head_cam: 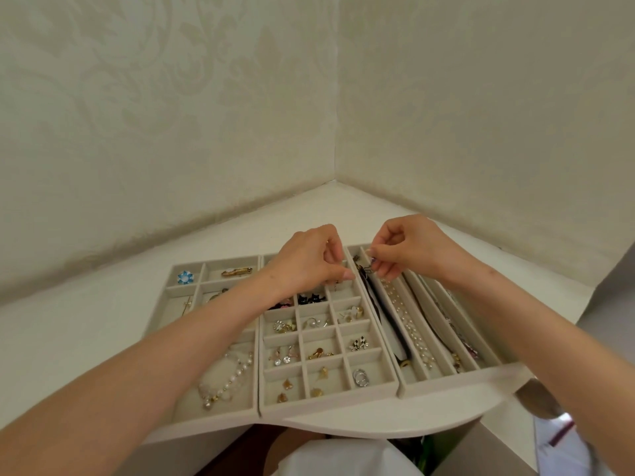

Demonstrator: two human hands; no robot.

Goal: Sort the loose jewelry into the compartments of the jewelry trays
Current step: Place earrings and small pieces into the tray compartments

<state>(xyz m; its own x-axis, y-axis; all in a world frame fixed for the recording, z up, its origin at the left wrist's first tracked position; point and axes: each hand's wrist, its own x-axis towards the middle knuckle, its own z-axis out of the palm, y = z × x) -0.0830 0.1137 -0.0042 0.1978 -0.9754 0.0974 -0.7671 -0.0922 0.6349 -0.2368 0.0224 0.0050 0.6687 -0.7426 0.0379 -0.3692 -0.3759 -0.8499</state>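
Three beige velvet jewelry trays lie side by side on a white corner table: a left tray [256, 372] with large compartments, a middle grid tray [391, 365] holding earrings and rings, and a right tray [446, 383] with long slots. My left hand [309, 259] hovers over the far end of the middle tray, its fingers pinched on a small piece too tiny to name. Over the right tray's far end, my right hand [405, 252] pinches a small purple-tipped piece [373, 260]. A dark necklace [385, 314] and a pearl strand [409, 324] fill two long slots.
Patterned walls close the corner behind the white table [86, 331]. A blue flower brooch [185, 277] and a gold clip [237, 271] sit in the left tray's far compartments, a pearl bracelet [226, 379] in its near one. The table's curved front edge is just below the trays.
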